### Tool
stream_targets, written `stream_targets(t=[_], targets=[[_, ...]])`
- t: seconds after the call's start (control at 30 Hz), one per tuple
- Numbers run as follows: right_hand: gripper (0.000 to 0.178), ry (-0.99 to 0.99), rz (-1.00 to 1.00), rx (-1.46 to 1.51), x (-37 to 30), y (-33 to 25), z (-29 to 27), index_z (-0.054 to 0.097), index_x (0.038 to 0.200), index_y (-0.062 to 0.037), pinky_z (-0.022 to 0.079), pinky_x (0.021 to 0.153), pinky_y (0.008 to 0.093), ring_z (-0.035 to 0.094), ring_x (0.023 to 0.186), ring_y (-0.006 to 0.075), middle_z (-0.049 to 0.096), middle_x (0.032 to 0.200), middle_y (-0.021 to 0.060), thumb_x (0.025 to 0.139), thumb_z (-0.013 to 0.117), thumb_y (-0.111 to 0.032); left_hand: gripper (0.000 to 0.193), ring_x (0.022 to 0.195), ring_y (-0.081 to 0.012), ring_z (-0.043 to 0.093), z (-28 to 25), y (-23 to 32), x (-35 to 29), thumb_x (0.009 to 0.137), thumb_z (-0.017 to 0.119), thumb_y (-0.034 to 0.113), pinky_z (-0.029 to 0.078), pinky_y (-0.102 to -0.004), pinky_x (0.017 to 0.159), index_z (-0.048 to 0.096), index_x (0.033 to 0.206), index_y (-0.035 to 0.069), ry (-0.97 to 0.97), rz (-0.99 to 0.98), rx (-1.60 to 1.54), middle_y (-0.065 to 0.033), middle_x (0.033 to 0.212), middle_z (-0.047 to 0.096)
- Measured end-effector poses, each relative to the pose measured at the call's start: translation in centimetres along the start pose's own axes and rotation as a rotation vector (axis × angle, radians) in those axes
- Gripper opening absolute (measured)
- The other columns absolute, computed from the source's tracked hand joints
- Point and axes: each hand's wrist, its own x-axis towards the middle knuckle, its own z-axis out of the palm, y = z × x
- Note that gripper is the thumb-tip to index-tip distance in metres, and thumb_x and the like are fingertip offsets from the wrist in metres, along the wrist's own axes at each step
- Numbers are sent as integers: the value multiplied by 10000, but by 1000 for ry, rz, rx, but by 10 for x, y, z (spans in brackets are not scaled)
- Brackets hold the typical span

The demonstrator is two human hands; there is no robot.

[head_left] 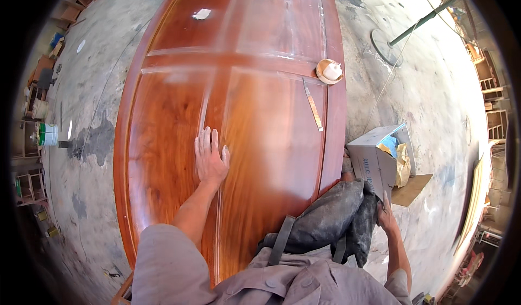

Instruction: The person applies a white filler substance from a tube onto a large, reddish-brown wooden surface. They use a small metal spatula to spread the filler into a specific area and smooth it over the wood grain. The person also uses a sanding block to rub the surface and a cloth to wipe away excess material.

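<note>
My left hand (pixel 210 155) lies flat on a large, glossy reddish-brown wooden panel (pixel 179 120), its fingers stretched out beside a pale seam. Low at my right, my right hand (pixel 386 217) grips the lower corner of an open cardboard box (pixel 369 161), one digit up along its side and the other fingers mostly hidden. Inside the box are crumpled brown paper (pixel 402 165) and something blue (pixel 389 145). On the panel's right side rest a round dish (pixel 329 71) with a white lump in it and a thin putty knife or scraper strip (pixel 313 107).
Two whitish scraps (pixel 202 14) lie on the panel's far part. A green pole on a round base (pixel 386 47) stands on the concrete floor (pixel 369 104) to the right. A white-and-green bucket (pixel 48 134) is at the left, with wooden frames (pixel 491 90) along the sides.
</note>
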Motion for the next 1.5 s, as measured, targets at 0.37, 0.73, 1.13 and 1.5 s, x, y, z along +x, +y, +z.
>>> stream_targets(t=[0.37,0.73,1.13,1.5], targets=[[318,-1,-325,-430,40,-28,-11,694,1197,-22,551,868,430,697,982,345,732,1054,268,1076,573,-290,660,1607,-353,261,0,2,3,1043,563,286,167,-535,1337,393,1612,-2,7,-4,8,-205,1705,335],[712,583,-823,-540,20,-171,74,590,1482,-46,370,1253,516,637,1313,361,698,1377,187,794,594,140,671,1613,-348,240,0,-3,-4,1040,555,309,165,-530,1339,393,1612,-2,-14,-21,31,-203,1713,312],[603,692,-1317,-890,179,-434,206,456,1563,-4,367,1253,457,530,1457,327,572,1554,174,977,560,-103,687,1606,-368,256,-3,0,2,1025,578,299,171,-537,1334,393,1609,-10,-14,-25,-5,-212,1704,330],[652,358,-1062,-814,189,-427,253,401,1606,10,274,1291,522,395,1552,374,442,1659,211,1076,484,-360,690,1600,-400,261,-5,-3,1,1016,582,270,195,-564,1319,386,1612,-17,-32,-36,-33,-233,1697,327]])
